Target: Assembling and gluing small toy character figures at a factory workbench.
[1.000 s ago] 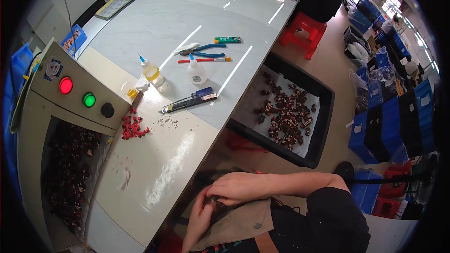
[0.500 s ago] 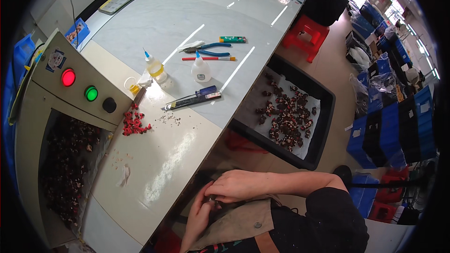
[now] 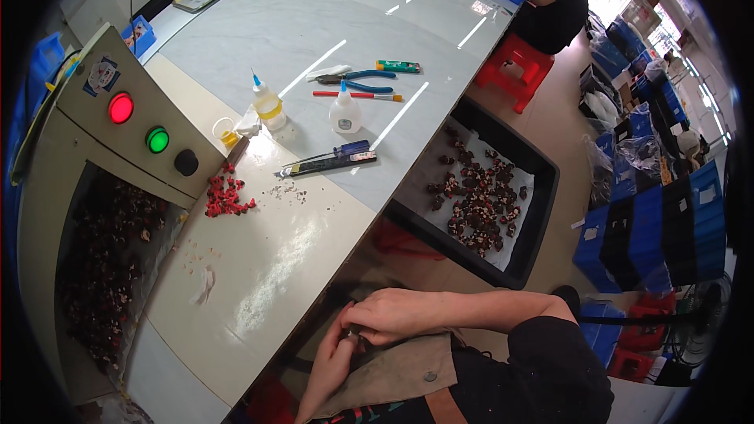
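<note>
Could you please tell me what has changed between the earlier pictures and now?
The camera view has shifted slightly, so the pliers and white bottle appear further right. Nothing was visibly taken or let go: the left hand and right hand stay together around a small dark piece. The black tray stays beside the table.

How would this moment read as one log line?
Left hand, right hand: on small dark piece, mostly covered | black tray: dark bits | table: pliers, brush
</note>
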Available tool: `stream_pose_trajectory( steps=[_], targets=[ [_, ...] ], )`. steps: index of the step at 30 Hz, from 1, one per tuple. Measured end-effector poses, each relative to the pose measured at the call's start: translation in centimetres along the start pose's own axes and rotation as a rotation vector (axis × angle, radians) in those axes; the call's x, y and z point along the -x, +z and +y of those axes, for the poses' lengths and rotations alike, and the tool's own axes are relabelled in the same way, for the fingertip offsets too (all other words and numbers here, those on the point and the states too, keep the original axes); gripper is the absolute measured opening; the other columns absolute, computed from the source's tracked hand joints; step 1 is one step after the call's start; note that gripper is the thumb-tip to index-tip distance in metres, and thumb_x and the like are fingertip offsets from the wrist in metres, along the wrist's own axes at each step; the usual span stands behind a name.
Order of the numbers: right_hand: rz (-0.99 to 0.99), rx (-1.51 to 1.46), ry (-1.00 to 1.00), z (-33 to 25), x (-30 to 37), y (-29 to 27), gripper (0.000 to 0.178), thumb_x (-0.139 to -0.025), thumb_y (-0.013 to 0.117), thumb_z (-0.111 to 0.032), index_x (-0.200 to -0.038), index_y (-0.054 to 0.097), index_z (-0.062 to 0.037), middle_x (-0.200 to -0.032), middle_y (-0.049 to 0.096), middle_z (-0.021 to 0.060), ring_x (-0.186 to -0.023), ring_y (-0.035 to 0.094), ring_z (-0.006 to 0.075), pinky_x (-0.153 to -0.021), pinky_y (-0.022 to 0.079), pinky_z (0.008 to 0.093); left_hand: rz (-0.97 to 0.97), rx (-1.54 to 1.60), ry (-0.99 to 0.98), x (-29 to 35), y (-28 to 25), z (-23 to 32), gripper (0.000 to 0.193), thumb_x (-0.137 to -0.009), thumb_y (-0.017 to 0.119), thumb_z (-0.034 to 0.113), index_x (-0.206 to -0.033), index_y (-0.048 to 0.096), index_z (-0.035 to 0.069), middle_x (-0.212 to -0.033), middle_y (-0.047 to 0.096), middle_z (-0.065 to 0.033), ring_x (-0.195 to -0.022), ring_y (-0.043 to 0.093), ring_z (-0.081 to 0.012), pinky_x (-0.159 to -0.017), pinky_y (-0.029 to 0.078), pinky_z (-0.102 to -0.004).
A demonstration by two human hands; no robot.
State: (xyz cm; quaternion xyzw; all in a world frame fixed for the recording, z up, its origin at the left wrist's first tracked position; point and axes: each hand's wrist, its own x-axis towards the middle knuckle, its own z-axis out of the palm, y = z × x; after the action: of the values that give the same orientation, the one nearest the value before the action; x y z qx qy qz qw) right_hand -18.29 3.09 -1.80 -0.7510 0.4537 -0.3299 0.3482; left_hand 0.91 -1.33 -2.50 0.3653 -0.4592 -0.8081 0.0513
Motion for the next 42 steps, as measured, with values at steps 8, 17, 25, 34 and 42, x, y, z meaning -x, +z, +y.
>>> stream_pose_trajectory(
  steps=[8, 17, 25, 34, 42],
  targets=[
    [-0.014, -0.025, 0.021, -0.2, -0.2, -0.2, 0.024, -0.079, 0.059, -0.013, -0.098, 0.051, -0.0016, -0.083, 0.062, 0.0169, -0.079, 0.06, 0.0366, -0.068, 0.048, 0.044, 0.032, 0.058, 0.025, 0.5, -0.2, 0.2, 0.056, -0.085, 0.038, 0.0, -0.14, 0.033, 0.006, -0.125, 0.046, -0.0053, -0.092, 0.049, -0.0096, -0.077, 0.043, -0.0228],
    [0.199, 0.187, 0.016, -1.8, -2.8, -5.1, 0.017, -0.077, 0.07, -0.015, -0.093, 0.065, -0.011, -0.082, 0.064, 0.0048, -0.074, 0.061, 0.0252, -0.066, 0.048, 0.035, -0.134, 0.614, 0.098, 2.8, -1.7, 0.9, 0.054, -0.084, 0.043, 0.004, -0.137, 0.034, 0.007, -0.098, 0.051, -0.0112, -0.081, 0.049, -0.0174, -0.075, 0.041, -0.027],
    [0.34, 0.325, 0.12, -2.0, -4.5, -7.1, 0.013, -0.079, 0.064, 0.001, -0.091, 0.064, -0.0042, -0.086, 0.065, 0.0077, -0.078, 0.062, 0.018, -0.067, 0.048, 0.0276, -0.21, 0.95, 0.217, 4.7, -2.8, -0.4, 0.059, -0.087, 0.04, 0.004, -0.144, 0.027, 0.011, -0.105, 0.052, -0.0146, -0.084, 0.051, -0.0177, -0.078, 0.042, -0.0274],
    [0.148, 0.016, 0.101, -3.6, -4.3, -1.6, 0.019, -0.073, 0.062, 0.008, -0.089, 0.06, 0.0001, -0.083, 0.061, 0.0105, -0.072, 0.057, 0.019, -0.064, 0.044, 0.0267, -0.055, 0.839, 0.133, 5.0, -3.3, -0.6, 0.064, -0.086, 0.043, 0.009, -0.146, 0.022, 0.012, -0.137, 0.041, -0.0123, -0.083, 0.053, -0.0173, -0.074, 0.041, -0.0253],
    [0.041, -0.041, 0.126, -3.1, -3.0, 2.2, 0.039, -0.066, 0.072, 0.0, -0.102, 0.061, -0.0061, -0.108, 0.054, 0.0096, -0.101, 0.052, 0.0254, -0.083, 0.045, 0.0328, -0.254, 0.972, 0.101, 3.7, -3.6, -2.2, 0.055, -0.092, 0.042, 0.012, -0.144, 0.025, 0.007, -0.119, 0.047, -0.0075, -0.086, 0.055, -0.016, -0.079, 0.045, -0.0286]
  ],
)
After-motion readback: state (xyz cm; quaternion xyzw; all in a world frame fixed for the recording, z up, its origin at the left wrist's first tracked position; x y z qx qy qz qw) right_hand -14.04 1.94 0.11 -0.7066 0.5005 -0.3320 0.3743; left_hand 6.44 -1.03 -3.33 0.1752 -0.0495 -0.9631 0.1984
